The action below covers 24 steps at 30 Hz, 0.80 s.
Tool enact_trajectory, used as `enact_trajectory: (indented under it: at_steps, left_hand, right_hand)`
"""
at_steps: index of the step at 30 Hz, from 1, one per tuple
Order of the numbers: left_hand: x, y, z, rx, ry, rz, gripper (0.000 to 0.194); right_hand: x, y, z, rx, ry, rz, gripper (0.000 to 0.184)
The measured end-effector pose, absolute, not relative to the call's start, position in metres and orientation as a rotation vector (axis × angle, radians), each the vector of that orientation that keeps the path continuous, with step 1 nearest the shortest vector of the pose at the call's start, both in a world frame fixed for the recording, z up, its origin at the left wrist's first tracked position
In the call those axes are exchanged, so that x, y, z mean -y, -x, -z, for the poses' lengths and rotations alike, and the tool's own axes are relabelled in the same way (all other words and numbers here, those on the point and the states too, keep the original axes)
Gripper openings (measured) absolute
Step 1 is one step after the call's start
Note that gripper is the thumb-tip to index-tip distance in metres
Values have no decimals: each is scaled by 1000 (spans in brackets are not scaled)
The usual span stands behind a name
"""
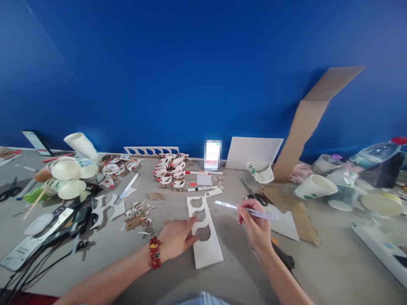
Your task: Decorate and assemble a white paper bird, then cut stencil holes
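My right hand (255,224) is wrapped round a pale translucent craft knife (259,213). Its blade points left, above the table and apart from the board. A white foam board strip (208,254) with bird-shaped cutouts lies flat in front of me. My left hand (178,238) rests on the strip's left edge, thumb and index finger spread beside the cutouts. Small white scraps and cardboard bits (140,216) lie left of that hand. Several painted white birds with red beaks (171,169) are grouped farther back.
A lit phone (213,155) leans on the blue wall. Scissors (253,192), markers (203,189) and a white board (254,152) sit behind the strip. Paper cups (316,187), a bottle (372,154) and folded cardboard (300,123) stand right. Cables and another phone (38,237) lie left.
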<state>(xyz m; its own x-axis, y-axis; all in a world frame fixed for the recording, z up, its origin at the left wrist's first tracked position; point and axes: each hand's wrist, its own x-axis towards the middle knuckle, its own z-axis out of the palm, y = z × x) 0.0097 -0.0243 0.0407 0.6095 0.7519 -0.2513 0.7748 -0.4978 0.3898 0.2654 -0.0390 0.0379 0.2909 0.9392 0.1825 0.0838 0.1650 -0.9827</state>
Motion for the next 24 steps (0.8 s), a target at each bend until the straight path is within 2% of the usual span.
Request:
enact_trajectory:
  at_steps: [15,20,24]
  left_hand:
    - [9,0,-33,-1161,-2339,-96,40]
    - [4,2,-41,-1117,-2173,-235,39]
    - [2,3,-52,-1056,-1959,-417,36]
  right_hand:
    - [43,-262,-37,1230,1211,-948,19]
    - [42,-257,-39,1208,1235,-931,18]
    - [43,-254,-36,1307,1295,-876,24]
